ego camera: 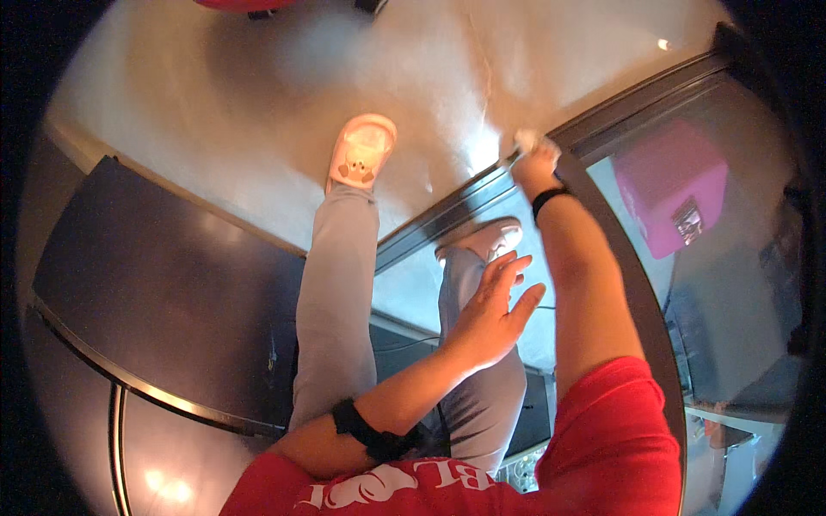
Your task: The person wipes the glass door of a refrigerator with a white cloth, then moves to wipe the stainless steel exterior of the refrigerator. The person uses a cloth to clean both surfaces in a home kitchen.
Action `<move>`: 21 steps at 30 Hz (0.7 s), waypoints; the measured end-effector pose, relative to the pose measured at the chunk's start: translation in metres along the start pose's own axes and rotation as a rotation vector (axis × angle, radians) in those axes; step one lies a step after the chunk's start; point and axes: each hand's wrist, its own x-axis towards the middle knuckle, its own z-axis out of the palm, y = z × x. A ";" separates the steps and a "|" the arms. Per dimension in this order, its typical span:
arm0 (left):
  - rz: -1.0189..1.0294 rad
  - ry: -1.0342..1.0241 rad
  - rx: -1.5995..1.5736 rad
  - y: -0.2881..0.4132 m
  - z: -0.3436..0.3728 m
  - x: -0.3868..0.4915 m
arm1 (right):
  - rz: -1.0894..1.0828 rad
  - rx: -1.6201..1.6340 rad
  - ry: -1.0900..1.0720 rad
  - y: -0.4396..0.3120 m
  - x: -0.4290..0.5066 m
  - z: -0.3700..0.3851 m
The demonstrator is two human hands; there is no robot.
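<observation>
My right hand reaches out to the brown frame of a glass door. Its fingers are closed around a small pale crumpled cloth, blurred and partly covered by the hand. A black band circles that wrist. My left hand hangs in the air above my right leg, fingers apart and nothing in it. Below it runs the dark door track, which lies between my two feet. My left foot wears a peach clog on the pale floor; a light pink clog is on the other side of the track.
A pink box shows through the glass on the right. On the left stands a dark panelled cabinet with a metal edge strip. A thin cable runs behind my legs. Something red is at the top edge.
</observation>
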 end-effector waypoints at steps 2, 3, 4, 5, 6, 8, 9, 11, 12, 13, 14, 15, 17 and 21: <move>0.042 0.059 -0.037 -0.001 -0.003 0.004 | -0.213 0.414 -0.595 0.005 -0.038 0.026; 0.074 0.100 -0.080 -0.003 -0.005 0.007 | -0.142 0.335 -0.657 -0.012 -0.065 0.042; 0.096 0.135 -0.074 -0.006 -0.006 0.008 | -0.216 0.435 -0.752 -0.020 -0.087 0.052; 0.120 0.170 -0.065 -0.010 -0.008 0.009 | -0.266 0.572 -0.760 -0.022 -0.118 0.060; 0.117 0.179 -0.067 -0.014 -0.010 0.009 | -0.218 0.848 -0.614 -0.026 -0.148 0.066; 0.083 0.215 -0.096 -0.022 -0.008 0.010 | -0.179 1.157 -0.380 -0.025 -0.195 0.069; 0.078 0.211 -0.071 -0.027 -0.008 0.012 | -0.066 1.153 -0.340 -0.018 -0.211 0.067; 0.079 0.215 -0.071 -0.035 -0.006 0.014 | 0.234 1.135 -0.271 0.005 -0.235 0.054; 0.086 0.221 -0.027 -0.039 -0.006 0.014 | 0.309 1.270 -0.270 0.020 -0.243 0.044; 0.087 0.236 0.019 -0.043 -0.005 0.013 | 0.413 1.429 -0.257 0.034 -0.251 0.032; 0.057 0.223 0.004 -0.047 -0.004 0.012 | 0.461 1.474 -0.242 0.046 -0.261 0.019; 0.037 0.188 0.096 -0.051 -0.002 0.011 | 0.477 1.626 -0.294 0.056 -0.270 0.005; 0.054 0.153 0.271 -0.060 0.004 0.007 | 0.351 1.727 -0.310 0.066 -0.288 -0.022; 0.017 0.014 0.352 -0.073 0.014 0.005 | 0.085 2.315 -0.691 0.061 -0.319 -0.065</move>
